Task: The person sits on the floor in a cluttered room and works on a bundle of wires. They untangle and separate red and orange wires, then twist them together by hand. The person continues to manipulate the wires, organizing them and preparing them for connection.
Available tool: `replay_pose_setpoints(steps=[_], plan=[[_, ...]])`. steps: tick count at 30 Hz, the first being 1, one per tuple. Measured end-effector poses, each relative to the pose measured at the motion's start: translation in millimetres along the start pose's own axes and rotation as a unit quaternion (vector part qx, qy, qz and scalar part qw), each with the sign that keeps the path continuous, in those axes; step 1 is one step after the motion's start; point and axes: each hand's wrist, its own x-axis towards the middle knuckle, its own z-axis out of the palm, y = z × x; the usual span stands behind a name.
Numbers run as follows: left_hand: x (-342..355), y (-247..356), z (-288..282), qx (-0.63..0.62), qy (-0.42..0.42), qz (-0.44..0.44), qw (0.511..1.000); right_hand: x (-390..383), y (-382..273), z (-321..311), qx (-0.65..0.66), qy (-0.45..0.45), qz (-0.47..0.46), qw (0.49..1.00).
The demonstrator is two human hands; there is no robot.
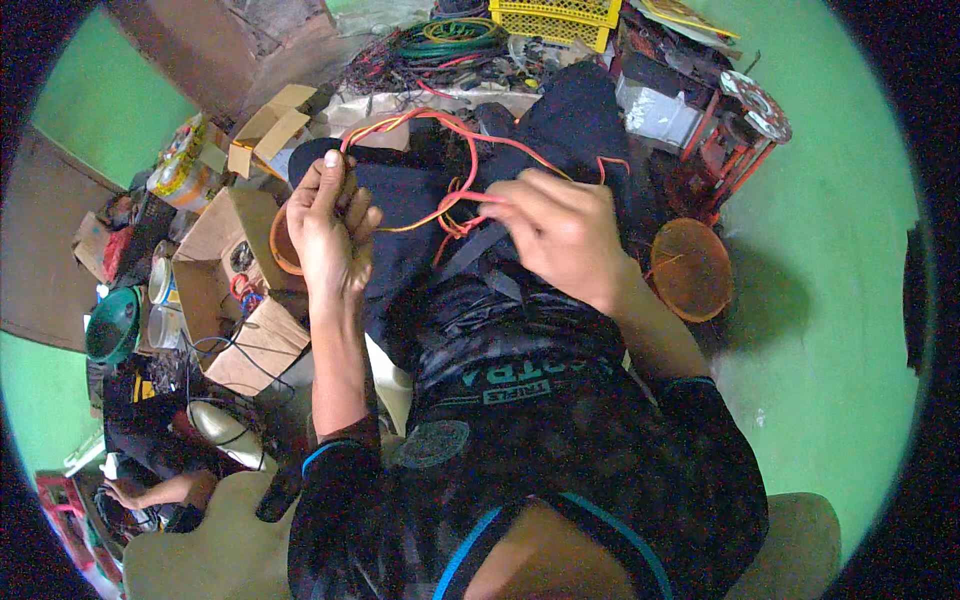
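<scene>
Red and yellow electrical wires (440, 113) run in loose loops between my two hands, above my lap. My left hand (330, 215) pinches several strands between thumb and finger, and they arch away from its tip toward the right. A red strand is gripped in my right hand (565, 235), whose fingers are closed and slightly blurred. Between the hands the wires cross and bunch into a small tangle (458, 222) over my dark trousers. One red end (615, 162) sticks out beyond my right hand.
An open cardboard box (215, 270) with cables stands at left, beside a green bowl (113, 325). Orange baskets (692, 270) flank me. Ahead lie coiled wires (450, 38) and a yellow crate (555, 20). Another person's hand (130, 492) shows at lower left.
</scene>
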Motion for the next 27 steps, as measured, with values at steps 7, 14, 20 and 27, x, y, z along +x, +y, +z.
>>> replay_pose_setpoints(steps=[7, 14, 20, 27], plan=[[12.1, -19.2, -6.3, 0.053, 0.003, -0.003, 0.999, 1.8, 22.2, -63.7, 0.069, 0.336, 0.250, 0.905], [-5.6, -30.3, 17.5, 0.181, -0.076, 0.062, 0.979, 0.7, 1.7, -40.5, 0.096, 0.077, 0.051, 0.991], [22.7, -52.8, -14.6, 0.195, -0.027, 0.038, 0.980, -2.6, 23.2, -65.7, 0.105, 0.336, 0.227, 0.908], [19.2, -25.1, -12.0, 0.072, 0.008, -0.035, 0.997, -46.6, 127.2, -156.2, 0.195, 0.312, 0.305, 0.879]])
